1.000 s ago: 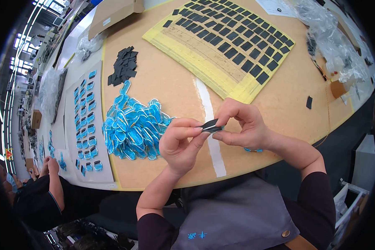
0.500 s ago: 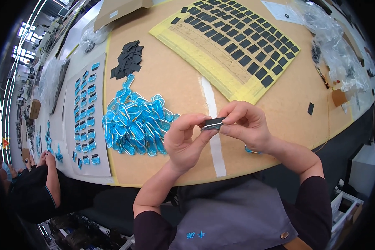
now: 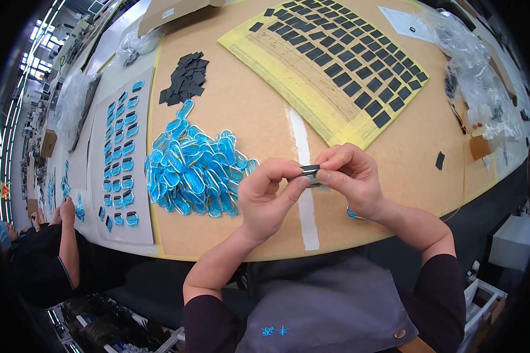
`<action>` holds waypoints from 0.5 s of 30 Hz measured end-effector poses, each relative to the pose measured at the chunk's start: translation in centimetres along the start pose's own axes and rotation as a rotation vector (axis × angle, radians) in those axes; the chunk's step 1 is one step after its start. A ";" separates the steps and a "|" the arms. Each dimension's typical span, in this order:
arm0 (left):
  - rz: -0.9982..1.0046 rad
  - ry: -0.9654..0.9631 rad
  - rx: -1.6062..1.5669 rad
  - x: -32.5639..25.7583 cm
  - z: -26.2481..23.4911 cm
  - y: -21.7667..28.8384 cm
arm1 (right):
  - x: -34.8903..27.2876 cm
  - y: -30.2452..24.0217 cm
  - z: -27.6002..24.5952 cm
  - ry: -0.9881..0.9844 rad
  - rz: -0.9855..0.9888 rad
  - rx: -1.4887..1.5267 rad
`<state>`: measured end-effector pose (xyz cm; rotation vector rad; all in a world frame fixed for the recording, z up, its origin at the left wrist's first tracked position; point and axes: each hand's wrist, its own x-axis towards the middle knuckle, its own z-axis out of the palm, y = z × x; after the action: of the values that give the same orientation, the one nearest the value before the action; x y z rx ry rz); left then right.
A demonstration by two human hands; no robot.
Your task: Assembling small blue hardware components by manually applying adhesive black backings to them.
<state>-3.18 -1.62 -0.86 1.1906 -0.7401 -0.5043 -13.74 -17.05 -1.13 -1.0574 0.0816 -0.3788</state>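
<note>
Between the fingertips of both hands sits a small black strip (image 3: 310, 169) with a pale line along it; a bit of bluish material shows just below. My left hand (image 3: 269, 197) pinches its left end with thumb and index finger. The right end is pinched by my right hand (image 3: 353, 179) in the same way. To the left of my left hand lies a heap of light blue oval pieces (image 3: 191, 167) with whitish rims. Another blue piece (image 3: 353, 213) shows partly from under my right wrist.
A pile of black strips (image 3: 185, 79) lies beyond the heap. Black rectangles are laid in rows on a yellow-edged board (image 3: 353, 130). Blue pieces with black ends line a grey sheet (image 3: 142, 226) at left. Plastic wrap (image 3: 474, 76) lies at right. Another person's hand (image 3: 68, 210) is at far left.
The black strip has tilted between my fingers, so less of its broad face shows. Both hands keep their pinch. The whole view has shifted slightly.
</note>
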 end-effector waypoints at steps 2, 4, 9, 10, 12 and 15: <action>0.016 -0.002 -0.012 0.1 0.2 0.4 | -0.1 0.1 -0.1 -0.009 -0.019 -0.034; 0.084 -0.010 0.059 0.0 -0.2 0.3 | -0.1 0.4 -0.1 -0.032 -0.087 -0.116; 0.207 0.037 0.127 -0.3 0.1 0.1 | -0.2 -0.8 0.8 0.031 0.059 -0.038; 0.223 0.056 0.133 -0.2 0.2 0.1 | -0.1 -1.1 0.9 0.046 0.101 -0.022; 0.238 0.070 0.138 -0.3 0.3 0.1 | 0.0 -1.2 0.8 0.022 0.137 -0.003; 0.235 0.091 0.137 -0.3 0.3 -0.2 | 0.2 -1.7 0.7 0.004 0.227 0.029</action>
<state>-3.63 -1.66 -1.07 1.2261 -0.8336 -0.2052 -13.80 -17.22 0.68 -1.0066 0.1972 -0.1766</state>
